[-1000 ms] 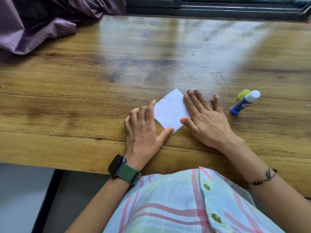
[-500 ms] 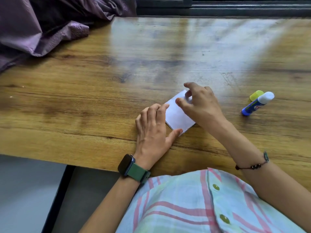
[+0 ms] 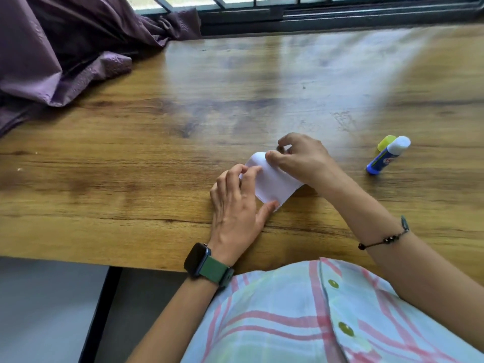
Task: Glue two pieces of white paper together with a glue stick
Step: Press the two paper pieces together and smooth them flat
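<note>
The white paper [image 3: 272,183] lies on the wooden table [image 3: 157,158] near its front edge. Its far edge is lifted and curled upward. My right hand [image 3: 301,159] pinches that raised far edge between thumb and fingers. My left hand [image 3: 235,203] rests flat on the table with its fingertips and thumb pressing the paper's left side down. Whether there are two sheets I cannot tell. A blue glue stick [image 3: 387,158] with its white glue end exposed lies to the right, apart from both hands. Its yellow-green cap [image 3: 386,142] lies just behind it.
A purple curtain [image 3: 65,56] is bunched on the table's far left corner. A dark window frame [image 3: 340,14] runs along the back edge. The table's front edge [image 3: 104,260] is close to my body, with grey floor below at left.
My right hand went from lying flat on the paper to pinching its far edge and lifting it, so the paper now curls up. My left hand stayed pressing the left side.
</note>
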